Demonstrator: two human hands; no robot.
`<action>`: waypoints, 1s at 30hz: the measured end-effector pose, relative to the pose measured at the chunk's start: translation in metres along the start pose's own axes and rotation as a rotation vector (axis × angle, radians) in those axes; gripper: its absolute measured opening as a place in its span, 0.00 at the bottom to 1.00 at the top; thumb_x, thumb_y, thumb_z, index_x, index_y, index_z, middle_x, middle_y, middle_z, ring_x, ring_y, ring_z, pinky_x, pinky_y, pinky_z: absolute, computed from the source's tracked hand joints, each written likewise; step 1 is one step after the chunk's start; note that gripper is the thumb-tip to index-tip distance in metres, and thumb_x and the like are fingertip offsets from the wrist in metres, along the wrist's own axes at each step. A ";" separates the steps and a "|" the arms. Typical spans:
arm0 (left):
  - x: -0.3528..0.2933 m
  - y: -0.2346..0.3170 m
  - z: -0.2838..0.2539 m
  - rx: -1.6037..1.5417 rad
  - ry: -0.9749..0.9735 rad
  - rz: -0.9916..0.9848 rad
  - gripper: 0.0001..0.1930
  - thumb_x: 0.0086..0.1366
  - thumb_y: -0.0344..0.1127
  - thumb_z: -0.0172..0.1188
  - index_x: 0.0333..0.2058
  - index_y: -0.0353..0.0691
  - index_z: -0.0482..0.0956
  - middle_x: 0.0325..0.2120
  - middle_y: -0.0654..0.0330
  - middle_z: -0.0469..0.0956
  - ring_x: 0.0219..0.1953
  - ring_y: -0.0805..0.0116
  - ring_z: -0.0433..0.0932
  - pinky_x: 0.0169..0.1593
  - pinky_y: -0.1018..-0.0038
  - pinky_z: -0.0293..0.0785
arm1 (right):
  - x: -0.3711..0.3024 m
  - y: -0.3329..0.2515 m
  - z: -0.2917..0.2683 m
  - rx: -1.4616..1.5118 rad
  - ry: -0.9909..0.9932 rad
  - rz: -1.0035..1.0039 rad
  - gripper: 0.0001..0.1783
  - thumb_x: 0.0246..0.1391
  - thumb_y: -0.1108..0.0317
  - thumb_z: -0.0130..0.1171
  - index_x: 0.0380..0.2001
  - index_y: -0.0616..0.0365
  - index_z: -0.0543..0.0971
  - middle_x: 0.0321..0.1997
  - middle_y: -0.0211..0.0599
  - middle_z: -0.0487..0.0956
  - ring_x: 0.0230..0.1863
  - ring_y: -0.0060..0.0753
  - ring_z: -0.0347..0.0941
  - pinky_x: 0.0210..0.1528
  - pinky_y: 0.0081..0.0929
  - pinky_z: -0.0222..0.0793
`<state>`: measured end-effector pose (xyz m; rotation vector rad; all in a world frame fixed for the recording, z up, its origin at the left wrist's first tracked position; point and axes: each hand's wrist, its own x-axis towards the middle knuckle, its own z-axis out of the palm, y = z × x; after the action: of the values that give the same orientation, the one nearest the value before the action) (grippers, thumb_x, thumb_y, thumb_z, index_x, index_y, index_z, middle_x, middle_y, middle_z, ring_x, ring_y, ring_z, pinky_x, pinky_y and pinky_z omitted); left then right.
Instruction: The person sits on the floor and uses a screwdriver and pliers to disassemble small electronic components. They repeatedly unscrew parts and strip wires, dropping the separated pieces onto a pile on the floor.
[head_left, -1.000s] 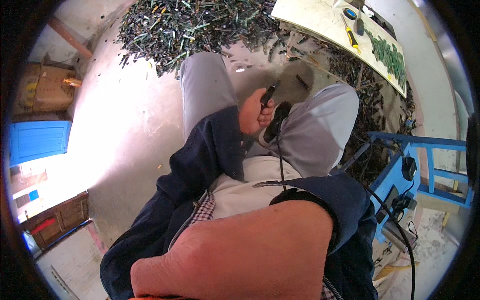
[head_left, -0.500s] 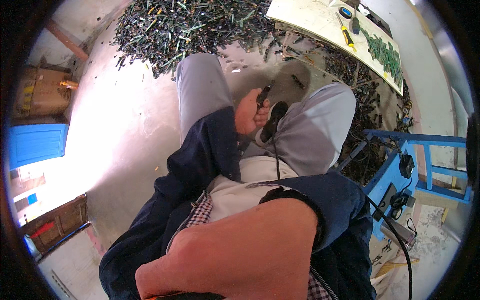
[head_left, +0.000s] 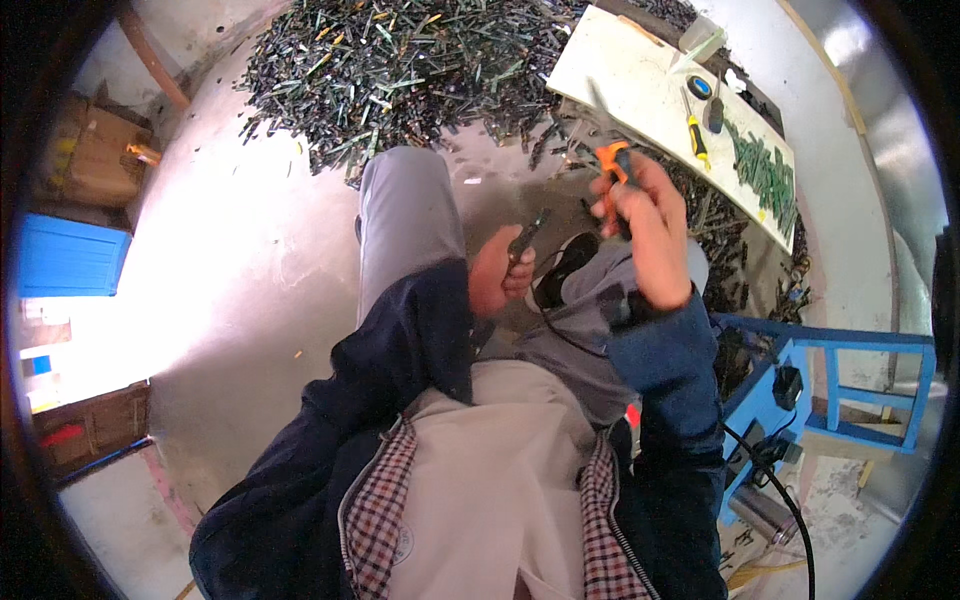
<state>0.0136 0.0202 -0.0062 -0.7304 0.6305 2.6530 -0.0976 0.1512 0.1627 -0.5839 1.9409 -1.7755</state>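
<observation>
Since the earlier frames the right forearm, which filled the lower part of the view close to the camera, has swung up and forward, and the right hand (head_left: 650, 235) now sits out over the knees, gripping orange-handled pliers (head_left: 612, 160) whose metal tip points up toward the white board (head_left: 640, 85). The left hand (head_left: 497, 275) stays where it was above the lap, fingers closed around a thin dark strip (head_left: 528, 236) that sticks up and to the right from the fist, just left of the pliers and apart from them. A black cable (head_left: 556, 330) runs from under the left hand across the grey trousers (head_left: 405, 215). Ahead of the knees a large pile of dark green and grey strips (head_left: 400, 70) spreads over the concrete floor (head_left: 240, 260). On the white board lie a yellow-handled screwdriver (head_left: 697, 140), a round blue and black object (head_left: 700, 87) and a row of green strips (head_left: 765, 175). A blue metal frame (head_left: 850, 380) stands to the right, and a blue box (head_left: 70, 257) sits at the left.
</observation>
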 end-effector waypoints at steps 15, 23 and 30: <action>-0.006 0.010 0.008 -0.058 0.165 -0.003 0.24 0.58 0.62 0.45 0.17 0.49 0.61 0.09 0.72 0.55 0.09 0.78 0.50 0.13 0.77 0.45 | 0.186 0.115 -0.094 -1.412 0.603 -0.342 0.24 0.44 0.51 0.60 0.38 0.59 0.75 0.34 0.44 0.78 0.36 0.48 0.73 0.45 0.39 0.64; -0.001 0.011 -0.001 -0.069 0.151 0.004 0.24 0.59 0.61 0.43 0.16 0.49 0.60 0.09 0.73 0.53 0.09 0.78 0.49 0.13 0.78 0.44 | 0.190 0.114 -0.118 -1.253 0.914 -0.330 0.26 0.47 0.47 0.52 0.39 0.59 0.78 0.42 0.49 0.77 0.44 0.56 0.70 0.44 0.51 0.66; -0.002 0.011 0.005 -0.062 0.180 0.006 0.24 0.60 0.62 0.43 0.17 0.49 0.59 0.09 0.73 0.52 0.09 0.78 0.49 0.14 0.78 0.45 | 0.170 0.133 -0.158 -1.396 0.788 -0.089 0.22 0.46 0.50 0.55 0.39 0.53 0.80 0.40 0.48 0.78 0.42 0.55 0.71 0.42 0.48 0.67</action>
<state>0.0086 0.0123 0.0021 -0.9951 0.5989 2.6425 -0.3294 0.1909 0.0353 -0.3272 3.6202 -0.3412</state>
